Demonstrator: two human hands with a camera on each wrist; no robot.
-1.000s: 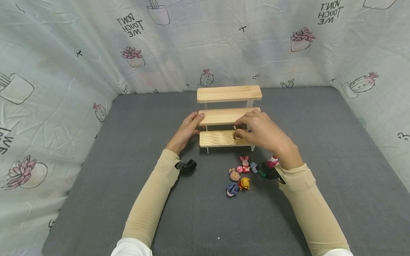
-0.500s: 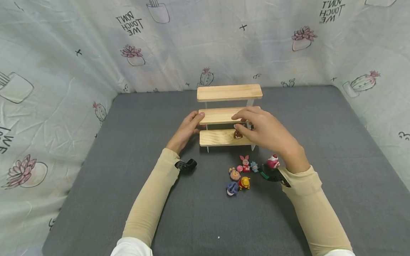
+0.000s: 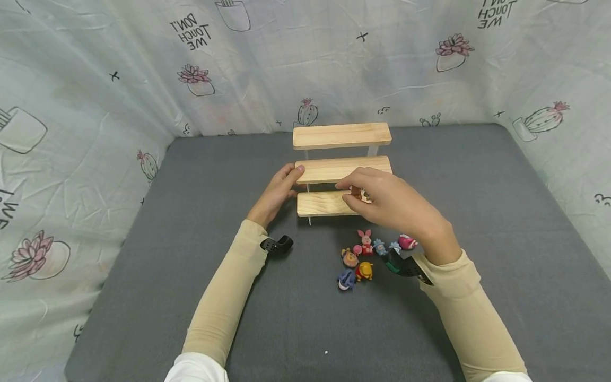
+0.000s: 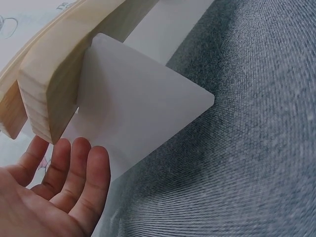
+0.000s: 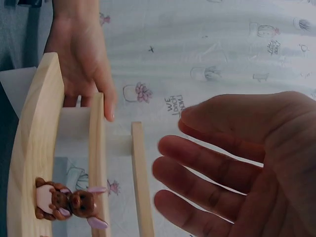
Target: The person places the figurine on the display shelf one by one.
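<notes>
I monitor: left hand (image 3: 278, 192) grips middle board (image 3: 329, 171); right hand (image 3: 398, 204), fingers loosely parted, hovers near brown figurine (image 5: 74, 201).

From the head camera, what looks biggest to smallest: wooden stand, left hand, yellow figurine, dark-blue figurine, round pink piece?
Wooden stand
Left hand
Yellow figurine, dark-blue figurine: too alike to rank
Round pink piece

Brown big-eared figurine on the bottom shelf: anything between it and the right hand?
Nothing visible. In the right wrist view, open space separates the right hand from the brown figurine on the bottom shelf. The middle shelf sits behind its ears, not in front.
</notes>
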